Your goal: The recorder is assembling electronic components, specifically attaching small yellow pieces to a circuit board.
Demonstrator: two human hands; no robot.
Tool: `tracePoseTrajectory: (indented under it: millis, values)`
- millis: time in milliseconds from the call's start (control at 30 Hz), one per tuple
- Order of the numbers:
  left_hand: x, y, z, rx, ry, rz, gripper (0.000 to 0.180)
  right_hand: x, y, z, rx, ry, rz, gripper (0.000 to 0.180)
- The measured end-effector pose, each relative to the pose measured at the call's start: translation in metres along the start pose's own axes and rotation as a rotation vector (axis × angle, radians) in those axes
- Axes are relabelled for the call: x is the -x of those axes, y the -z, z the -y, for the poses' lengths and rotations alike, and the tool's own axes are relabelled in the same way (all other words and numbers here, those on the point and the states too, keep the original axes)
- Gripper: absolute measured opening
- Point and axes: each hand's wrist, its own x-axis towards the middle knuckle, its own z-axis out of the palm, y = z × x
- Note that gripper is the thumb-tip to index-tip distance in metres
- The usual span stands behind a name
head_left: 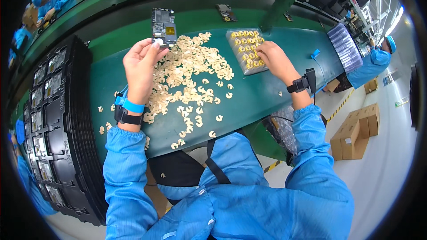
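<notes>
My left hand grips a dark circuit board by its near end, holding it upright above the bench, with the thumb on a small white round spot. My right hand is at the right edge of a clear plastic tray with rows of small yellow ring-shaped parts. Its fingertips are pinched together over the tray, and what lies between them is hidden. Between the hands spreads a heap of cream-coloured C-shaped pieces, many scattered toward the near edge of the green bench.
A tall stack of black trays holding boards stands at the left. Another board lies farther back, left of a green post. Stacked clear trays sit at the bench's right end. Cardboard boxes stand on the floor. Co-workers appear both sides.
</notes>
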Motion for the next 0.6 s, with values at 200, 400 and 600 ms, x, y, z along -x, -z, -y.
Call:
tracePoseTrajectory:
  millis: [200, 400, 600]
  values:
    - [0.006, -0.008, -0.009, -0.043, 0.023, -0.001, 0.031, -0.016, -0.003, 0.023, -0.136, -0.028, -0.219, 0.013]
    - [0.007, -0.006, -0.002, -0.204, -0.059, 0.089, 0.034, -0.074, -0.016, 0.104, -0.984, -0.113, -0.072, 0.015]
    - [0.007, 0.002, 0.004, -0.23, -0.039, 0.147, 0.019, -0.133, -0.052, 0.152, -0.913, 0.25, 0.174, 0.02]
